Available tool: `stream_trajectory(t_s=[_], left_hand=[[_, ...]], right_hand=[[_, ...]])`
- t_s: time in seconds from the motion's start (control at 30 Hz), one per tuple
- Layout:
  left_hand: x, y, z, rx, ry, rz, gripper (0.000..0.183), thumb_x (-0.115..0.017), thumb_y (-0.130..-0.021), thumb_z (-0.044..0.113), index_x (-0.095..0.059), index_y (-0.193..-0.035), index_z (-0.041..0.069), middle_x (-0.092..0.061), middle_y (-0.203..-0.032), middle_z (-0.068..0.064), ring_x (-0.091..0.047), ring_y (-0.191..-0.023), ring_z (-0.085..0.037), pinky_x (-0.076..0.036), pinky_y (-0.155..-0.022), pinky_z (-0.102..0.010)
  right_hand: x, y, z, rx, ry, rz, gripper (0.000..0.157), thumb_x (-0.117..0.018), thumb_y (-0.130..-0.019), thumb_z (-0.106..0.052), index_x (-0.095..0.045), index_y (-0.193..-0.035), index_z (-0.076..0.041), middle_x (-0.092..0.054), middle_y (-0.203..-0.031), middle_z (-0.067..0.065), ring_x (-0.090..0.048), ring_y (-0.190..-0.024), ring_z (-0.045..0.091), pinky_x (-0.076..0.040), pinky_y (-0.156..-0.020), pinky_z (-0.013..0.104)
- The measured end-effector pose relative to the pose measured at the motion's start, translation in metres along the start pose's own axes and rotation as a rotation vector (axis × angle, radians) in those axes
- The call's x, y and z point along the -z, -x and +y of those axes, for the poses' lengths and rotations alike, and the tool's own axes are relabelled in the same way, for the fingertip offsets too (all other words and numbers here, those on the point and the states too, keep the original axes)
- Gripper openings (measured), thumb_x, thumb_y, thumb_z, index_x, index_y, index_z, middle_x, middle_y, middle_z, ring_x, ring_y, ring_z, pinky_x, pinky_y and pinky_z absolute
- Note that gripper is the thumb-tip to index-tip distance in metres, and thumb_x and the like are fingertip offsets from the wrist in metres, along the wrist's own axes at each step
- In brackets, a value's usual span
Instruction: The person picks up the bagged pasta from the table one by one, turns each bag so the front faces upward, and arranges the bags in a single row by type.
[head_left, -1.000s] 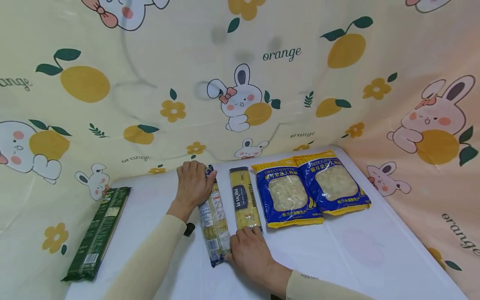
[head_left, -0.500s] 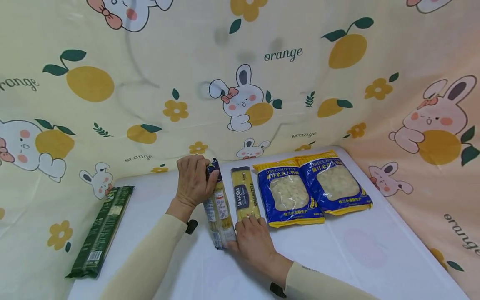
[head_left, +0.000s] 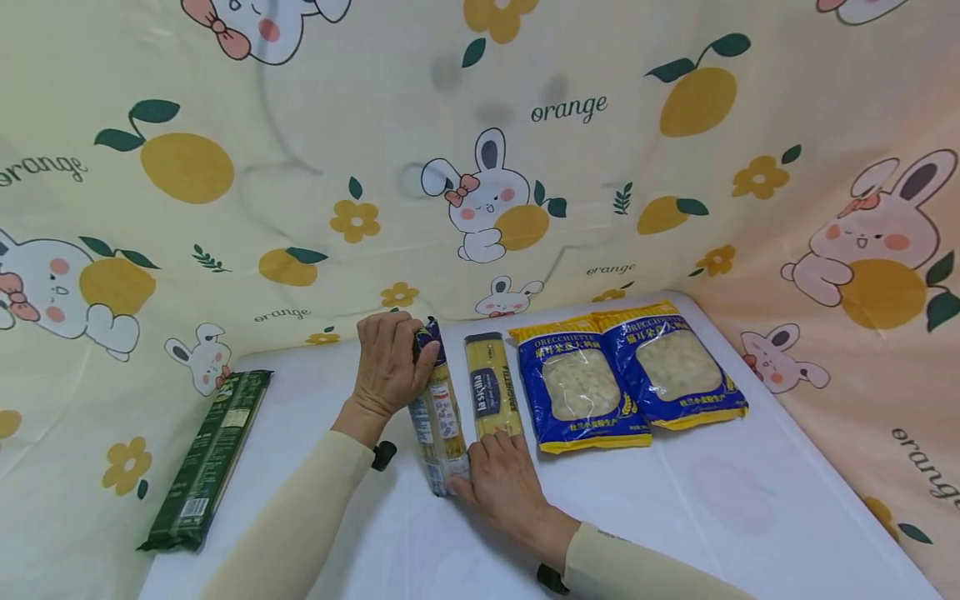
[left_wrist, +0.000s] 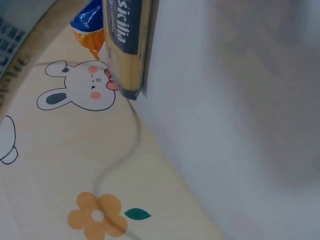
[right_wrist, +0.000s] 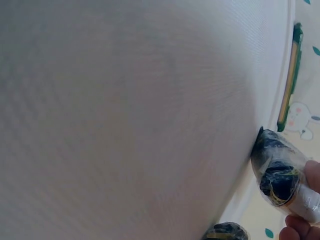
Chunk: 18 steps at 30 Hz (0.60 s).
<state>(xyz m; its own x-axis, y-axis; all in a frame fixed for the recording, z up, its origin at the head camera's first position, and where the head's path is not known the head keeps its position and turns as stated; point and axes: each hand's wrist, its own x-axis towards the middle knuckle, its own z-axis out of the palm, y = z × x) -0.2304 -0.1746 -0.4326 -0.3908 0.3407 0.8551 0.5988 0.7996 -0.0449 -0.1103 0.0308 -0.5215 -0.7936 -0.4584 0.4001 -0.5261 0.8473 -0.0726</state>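
In the head view a clear pack of spaghetti (head_left: pixel 438 417) with dark blue ends stands tipped on its narrow side, printed label facing up and left. My left hand (head_left: pixel 390 362) grips its far end, thumb across the blue tip. At the near end my right hand (head_left: pixel 506 483) pinches it; in the right wrist view a thumb and fingers (right_wrist: pixel 312 175) close on the wrapped end. Just right of it lies a second spaghetti pack (head_left: pixel 491 383) with a navy label, its near end hidden behind my right hand.
Two blue and yellow orecchiette bags (head_left: pixel 581 387) (head_left: pixel 675 367) lie side by side at the back right, slightly overlapping. A green long pack (head_left: pixel 206 462) lies at the left edge of the white table (head_left: pixel 645 525). Behind rises a patterned cloth (head_left: pixel 360 125).
The held spaghetti pack has turned from lying flatter onto its side, and its near end has shifted away from me. My right hand moved forward with it; the last half second shows little motion.
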Motion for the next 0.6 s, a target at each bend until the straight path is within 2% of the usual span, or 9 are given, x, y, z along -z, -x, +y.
stream_trajectory(t_s=[0.17,0.33,0.47,0.6], left_hand=[[0.001,-0.002,0.004,0.004,-0.010,-0.042,0.055,-0.030,-0.113,0.053,-0.056,-0.112,0.004,-0.051,-0.110,-0.012,-0.044,-0.100,-0.033,-0.035,-0.087,-0.051],[0.007,-0.006,0.015,0.013,-0.031,-0.083,0.050,-0.037,-0.113,0.048,-0.061,-0.116,0.004,-0.051,-0.113,-0.013,-0.043,-0.101,-0.033,-0.035,-0.088,-0.051],[0.018,-0.012,0.026,0.078,-0.060,-0.140,0.047,-0.043,-0.110,0.044,-0.067,-0.118,0.004,-0.050,-0.114,-0.014,-0.041,-0.102,-0.034,-0.032,-0.087,-0.050],[0.030,-0.019,0.035,0.169,-0.086,-0.192,0.047,-0.049,-0.107,0.043,-0.070,-0.119,0.003,-0.055,-0.110,-0.015,-0.042,-0.103,-0.036,-0.030,-0.086,-0.053]], right_hand=[[0.000,0.001,-0.001,-0.006,-0.017,-0.023,0.047,-0.072,-0.094,-0.060,-0.061,-0.090,-0.015,-0.055,-0.080,-0.003,-0.053,-0.082,0.019,-0.037,-0.081,0.036],[0.000,0.004,-0.002,-0.002,-0.033,-0.038,0.044,-0.070,-0.096,-0.058,-0.061,-0.093,-0.015,-0.057,-0.083,-0.002,-0.051,-0.081,0.019,-0.036,-0.079,0.035],[0.001,0.005,0.000,0.027,-0.043,-0.013,0.043,-0.070,-0.097,-0.057,-0.061,-0.095,-0.015,-0.056,-0.083,-0.002,-0.050,-0.081,0.018,-0.037,-0.079,0.035],[0.002,0.002,0.002,0.067,-0.029,0.044,0.041,-0.072,-0.097,-0.054,-0.060,-0.093,-0.015,-0.056,-0.082,-0.001,-0.052,-0.081,0.020,-0.038,-0.080,0.037]])
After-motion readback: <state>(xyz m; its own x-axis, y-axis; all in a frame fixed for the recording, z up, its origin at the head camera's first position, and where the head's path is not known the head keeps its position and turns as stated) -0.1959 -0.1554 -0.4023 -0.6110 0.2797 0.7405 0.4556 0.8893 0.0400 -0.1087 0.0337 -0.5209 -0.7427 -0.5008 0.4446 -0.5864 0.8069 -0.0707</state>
